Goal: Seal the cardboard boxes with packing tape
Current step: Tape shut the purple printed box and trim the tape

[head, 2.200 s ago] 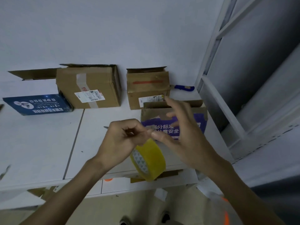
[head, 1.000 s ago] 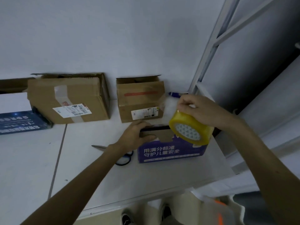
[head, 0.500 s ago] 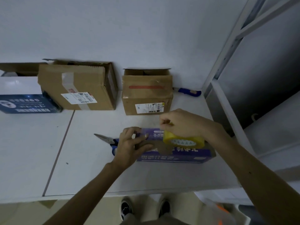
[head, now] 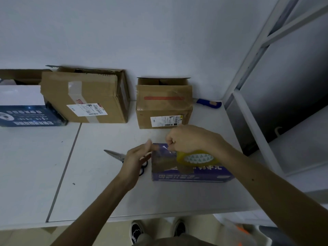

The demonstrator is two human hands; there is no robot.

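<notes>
We see a flat purple box (head: 191, 176) in the middle of the white table (head: 106, 192). Its white writing is too blurry to read. Our right hand (head: 188, 139) is curled tight around a shiny yellow tape roll (head: 197, 159) on top of the box. The roll's white middle has little green triangles. Our left hand (head: 135, 161) keeps its fingers straight, touching the box's 9 o'clock end. Metal scissors (head: 115, 155) lie at 9 o'clock. At 12 o'clock stands a small brown box (head: 163, 107) with a red stripe and a barcode label. At 10 o'clock is a bigger brown box (head: 85, 96) with a white label.
</notes>
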